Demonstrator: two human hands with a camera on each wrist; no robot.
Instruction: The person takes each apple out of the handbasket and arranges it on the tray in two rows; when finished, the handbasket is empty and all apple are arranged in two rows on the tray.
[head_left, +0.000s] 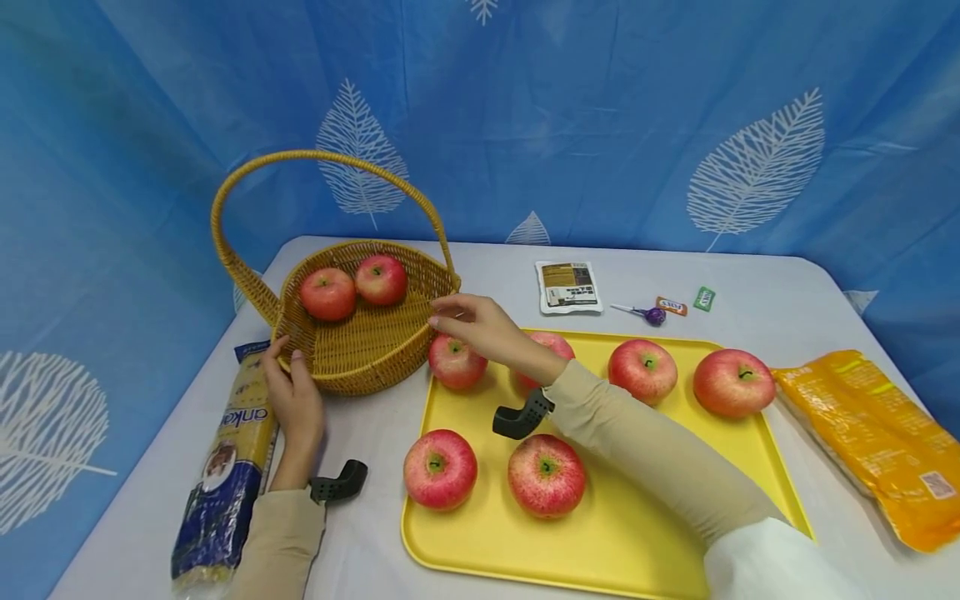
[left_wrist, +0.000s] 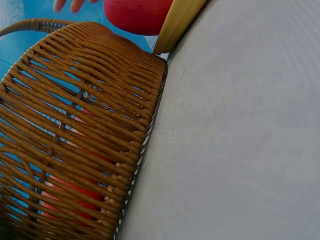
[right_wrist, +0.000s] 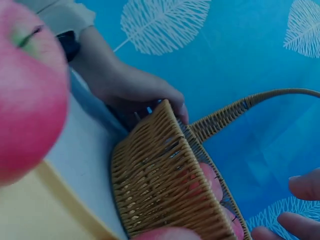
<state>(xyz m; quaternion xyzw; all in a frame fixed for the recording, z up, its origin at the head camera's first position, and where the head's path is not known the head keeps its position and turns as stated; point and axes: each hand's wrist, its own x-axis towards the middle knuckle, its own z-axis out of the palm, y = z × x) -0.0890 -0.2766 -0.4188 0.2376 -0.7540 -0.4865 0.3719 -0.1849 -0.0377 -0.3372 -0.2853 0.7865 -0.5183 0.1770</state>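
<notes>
Nearest on the yellow tray [head_left: 600,542] lie two red apples, with more behind. The right hand [head_left: 487,329], its grip spread and relaxed, hovers over the apple [head_left: 456,361] at the tray's far-left corner, fingertips barely above it and holding nothing. That apple looks round, glossy, pink-red with a green stem dimple; probably firm, fairly heavy and smooth, best cupped around its widest part. The left hand [head_left: 294,400] pinches the wicker basket [head_left: 367,350] by its near rim on the counter [head_left: 750,283]. Two apples lie inside.
</notes>
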